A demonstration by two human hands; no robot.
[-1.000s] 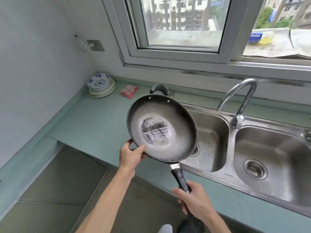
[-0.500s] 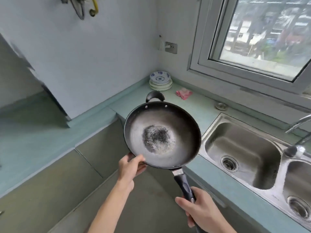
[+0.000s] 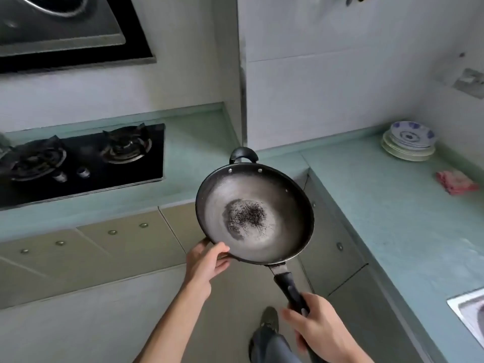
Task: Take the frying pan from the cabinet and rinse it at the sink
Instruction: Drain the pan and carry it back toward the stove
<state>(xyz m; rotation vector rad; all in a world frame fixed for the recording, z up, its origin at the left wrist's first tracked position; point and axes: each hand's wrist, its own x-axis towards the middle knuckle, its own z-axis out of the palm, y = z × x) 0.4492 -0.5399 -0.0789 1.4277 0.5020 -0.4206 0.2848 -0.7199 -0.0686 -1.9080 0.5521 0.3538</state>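
Observation:
A black frying pan [image 3: 277,203] with a worn grey inside and a dark speckled patch at its centre hangs in the air over the floor, in front of the counter corner. My right hand [image 3: 322,328] grips its long black handle near the bottom of the view. My left hand [image 3: 207,260] holds the pan's near-left rim, thumb on top and fingers underneath. A small loop handle sticks up at the pan's far side. Only a corner of the steel sink [image 3: 471,313] shows at the right edge.
A black two-burner gas stove [image 3: 78,161] sits in the teal counter [image 3: 392,205] at left, under a range hood [image 3: 65,30]. Stacked plates [image 3: 408,142] and a pink cloth [image 3: 455,182] lie on the right counter. Cabinet doors [image 3: 104,247] line the front below.
The view has swung left, away from the sink and window, toward the stove. The pan stays held in both hands the same way.

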